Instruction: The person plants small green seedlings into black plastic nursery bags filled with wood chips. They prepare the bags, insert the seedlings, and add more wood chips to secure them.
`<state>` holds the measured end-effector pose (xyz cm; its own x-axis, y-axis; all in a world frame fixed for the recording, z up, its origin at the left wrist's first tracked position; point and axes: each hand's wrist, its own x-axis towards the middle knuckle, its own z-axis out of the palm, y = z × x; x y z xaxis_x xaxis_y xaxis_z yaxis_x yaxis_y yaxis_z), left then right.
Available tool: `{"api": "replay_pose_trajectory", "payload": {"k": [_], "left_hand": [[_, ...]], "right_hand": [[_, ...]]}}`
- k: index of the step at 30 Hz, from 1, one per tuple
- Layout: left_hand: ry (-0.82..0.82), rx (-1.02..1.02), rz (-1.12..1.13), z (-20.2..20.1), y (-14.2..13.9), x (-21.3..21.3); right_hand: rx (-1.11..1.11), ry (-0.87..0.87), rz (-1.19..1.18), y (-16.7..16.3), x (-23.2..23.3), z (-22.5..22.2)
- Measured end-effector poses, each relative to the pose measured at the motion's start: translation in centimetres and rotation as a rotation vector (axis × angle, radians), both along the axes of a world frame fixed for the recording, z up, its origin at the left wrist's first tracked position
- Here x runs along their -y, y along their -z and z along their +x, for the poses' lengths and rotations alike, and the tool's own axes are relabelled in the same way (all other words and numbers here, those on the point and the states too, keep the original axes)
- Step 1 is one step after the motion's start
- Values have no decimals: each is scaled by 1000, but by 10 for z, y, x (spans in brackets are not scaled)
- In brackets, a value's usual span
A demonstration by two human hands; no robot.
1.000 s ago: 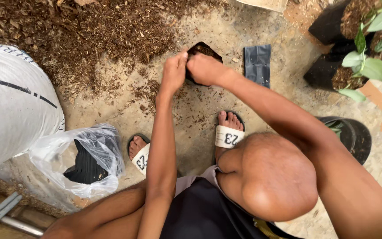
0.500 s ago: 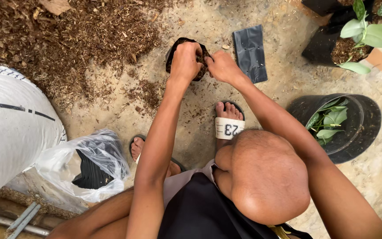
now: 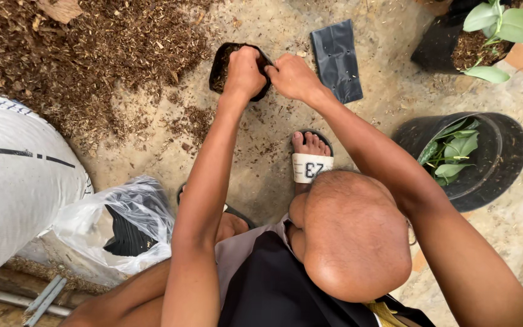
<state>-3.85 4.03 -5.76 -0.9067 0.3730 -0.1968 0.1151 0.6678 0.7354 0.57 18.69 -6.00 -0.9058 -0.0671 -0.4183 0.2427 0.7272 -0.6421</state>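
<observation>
Both hands, left hand (image 3: 244, 72) and right hand (image 3: 293, 77), now grip the rim of the small black plastic grow bag (image 3: 225, 63) at upper centre, shifted left beside the loose brown mulch pile (image 3: 80, 54).

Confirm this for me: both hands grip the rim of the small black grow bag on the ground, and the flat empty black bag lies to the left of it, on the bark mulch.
One detail is wrong. In the head view the left hand and right hand do grip the small black grow bag, but the flat empty black bag lies to its right, on bare sandy ground, not on the bark mulch.
</observation>
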Motion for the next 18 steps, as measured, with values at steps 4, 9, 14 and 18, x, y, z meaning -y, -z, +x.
{"api": "replay_pose_trajectory", "payload": {"k": [4, 9, 14, 18], "left_hand": [[-85, -58, -10, 5, 1, -4], [-144, -110, -97, 4, -2, -11], [-337, 306, 166, 9, -27, 46], [-836, 239, 162, 52, -29, 70]], "right_hand": [[-75, -39, 46, 2, 5, 0], [19, 0, 39, -21, 5, 0], [-142, -37, -9, -57, -6, -4], [-321, -280, -190, -55, 28, -11]]}}
